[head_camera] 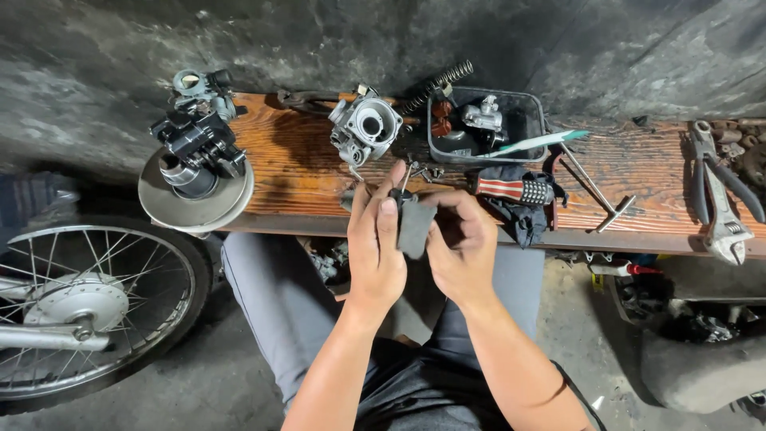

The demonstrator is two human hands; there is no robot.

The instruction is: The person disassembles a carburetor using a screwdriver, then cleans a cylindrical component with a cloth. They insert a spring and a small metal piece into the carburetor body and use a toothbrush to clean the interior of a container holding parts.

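My left hand (373, 247) and my right hand (461, 243) meet in front of a wooden bench (295, 172). Together they pinch a small folded piece of dark grey abrasive sheet (415, 227) around a small dark part whose thin metal needle tip sticks up between the fingers. The left thumb and fingers press on the sheet's left edge; the right fingers curl around its right side. A silver carburettor body (365, 128) sits on the bench just beyond my hands. Small loose screws (423, 170) lie between it and my fingers.
A black tray (527, 120) holds carburettor parts and a coil spring (439, 84). A striped-handle screwdriver (511, 190) lies on a dark rag, with a T-handle wrench (598, 195) and pliers (722, 191) at right. A clutch assembly on a round plate (195, 187) overhangs left. A spoked wheel (88, 303) stands below.
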